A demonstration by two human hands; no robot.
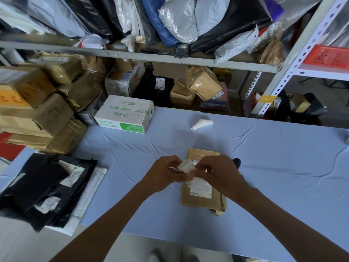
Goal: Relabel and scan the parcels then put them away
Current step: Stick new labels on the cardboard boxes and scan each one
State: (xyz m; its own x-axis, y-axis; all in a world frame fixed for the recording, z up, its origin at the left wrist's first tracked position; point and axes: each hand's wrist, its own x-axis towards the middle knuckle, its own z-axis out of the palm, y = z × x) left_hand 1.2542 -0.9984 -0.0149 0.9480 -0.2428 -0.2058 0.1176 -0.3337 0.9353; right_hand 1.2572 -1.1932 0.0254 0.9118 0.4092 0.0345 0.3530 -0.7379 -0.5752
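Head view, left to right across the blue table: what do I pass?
black bags → green-print box → left hand → white roll → right hand

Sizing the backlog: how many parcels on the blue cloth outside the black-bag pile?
2. Brown parcel under the left hand and right hand, near centre; white-and-green carton at the far edge of the cloth, left. Brown cartons stacked farther left may also rest on it; cannot tell.
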